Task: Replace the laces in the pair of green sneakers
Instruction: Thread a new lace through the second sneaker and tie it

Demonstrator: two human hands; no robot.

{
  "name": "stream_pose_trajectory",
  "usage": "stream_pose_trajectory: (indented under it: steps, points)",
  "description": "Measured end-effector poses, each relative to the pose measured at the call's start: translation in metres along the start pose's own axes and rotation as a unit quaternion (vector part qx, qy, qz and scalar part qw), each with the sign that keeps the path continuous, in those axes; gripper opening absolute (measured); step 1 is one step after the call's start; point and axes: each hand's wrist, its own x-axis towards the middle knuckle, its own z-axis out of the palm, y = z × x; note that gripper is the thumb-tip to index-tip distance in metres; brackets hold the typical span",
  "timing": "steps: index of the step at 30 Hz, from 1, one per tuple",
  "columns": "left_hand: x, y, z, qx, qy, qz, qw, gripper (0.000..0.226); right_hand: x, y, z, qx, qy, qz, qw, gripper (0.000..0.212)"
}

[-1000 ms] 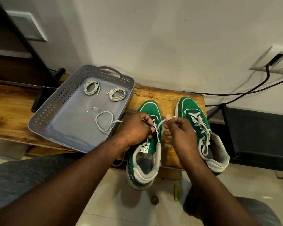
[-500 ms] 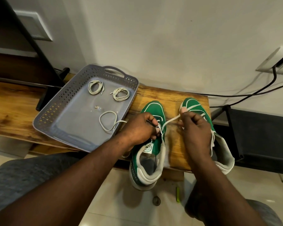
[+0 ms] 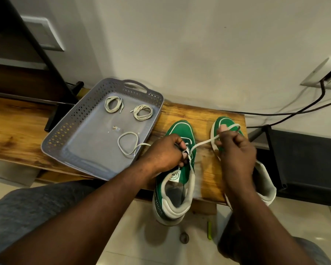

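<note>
**White lace stretched between the two hands over the green sneakers**

On the wooden surface (image 3: 180,111) stand two sneakers, toes to the wall and heels over the front edge. The left green sneaker (image 3: 182,131), suede with a white sole and collar, has the left hand (image 3: 164,153) on its eyelet part, fingers curled and pinching there. From this place a flat white lace (image 3: 203,143) goes tight to the right hand (image 3: 235,150), which holds it in a closed fist. That fist is above the toe of the right green sneaker (image 3: 217,131), and the lace end makes a loop beyond the fingers. Just beside the left sneaker lies a grey perforated plastic tray (image 3: 75,119). Inside it are two coiled pale laces (image 3: 113,104) at the far side and one loose lace loop (image 3: 127,143) nearer, whose tail goes toward the left hand. Black cables (image 3: 294,111) run along the wall behind.
</note>
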Motion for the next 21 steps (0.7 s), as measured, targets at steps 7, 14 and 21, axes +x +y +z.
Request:
stream_pose_trajectory:
  steps: [7, 14, 21]
  points:
    - [0.002, 0.0, 0.001, 0.02, -0.001, 0.002, 1.0, 0.022, -0.016, 0.025, 0.016, -0.155, -0.097, 0.01, 0.983, 0.022]
    - [0.001, 0.0, -0.001, 0.004, -0.011, 0.002, 1.0, 0.024, 0.005, 0.004, -0.001, 0.028, 0.018, -0.005, 0.999, 0.025]
    - [0.002, 0.004, -0.002, 0.025, 0.024, 0.068, 0.997, 0.027, -0.017, 0.03, 0.016, -0.122, -0.115, 0.013, 0.986, 0.018]
